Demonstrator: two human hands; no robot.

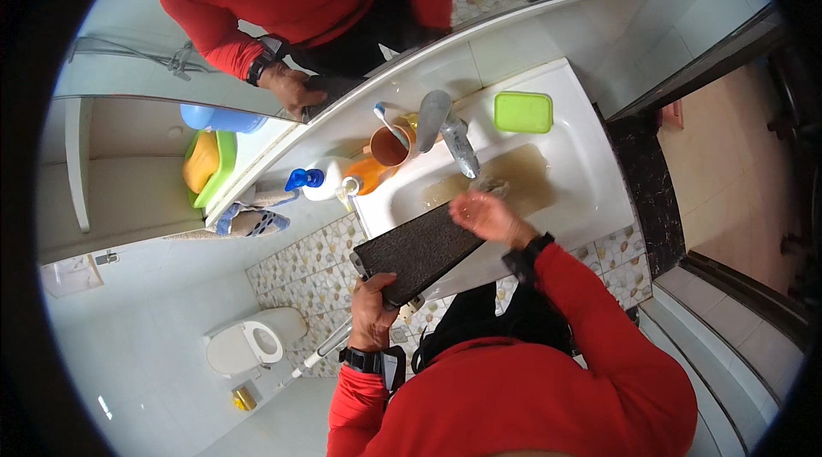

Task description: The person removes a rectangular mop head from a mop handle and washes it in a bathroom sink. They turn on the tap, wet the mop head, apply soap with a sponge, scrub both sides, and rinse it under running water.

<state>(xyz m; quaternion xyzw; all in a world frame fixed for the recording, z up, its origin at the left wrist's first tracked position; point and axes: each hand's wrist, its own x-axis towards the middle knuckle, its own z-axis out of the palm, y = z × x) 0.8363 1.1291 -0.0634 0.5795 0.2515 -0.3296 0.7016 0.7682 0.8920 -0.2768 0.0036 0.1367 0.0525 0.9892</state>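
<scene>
A long, flat, dark rectangular panel [417, 251] with a rough-textured, wet-looking face slants over the near rim of a white washbasin [584, 168]. My left hand [374, 312] grips its lower left end, thumb on top and the other fingers underneath. Beside the panel's far end, my right hand [485, 216] is turned palm up, slightly cupped, with wet skin and nothing visible in it. Just beyond that hand, a chrome faucet [459, 146] points down into the basin. Murky brownish water [526, 171] lies in the bottom, disturbed below the spout.
On the basin's left ledge stand an orange cup [390, 147] with a toothbrush [387, 120], an orange bottle [366, 176] and a white pump bottle [327, 180]. A green soap dish [523, 112] sits at the back right. A mirror [359, 27] rises behind; a toilet [250, 344] is lower left.
</scene>
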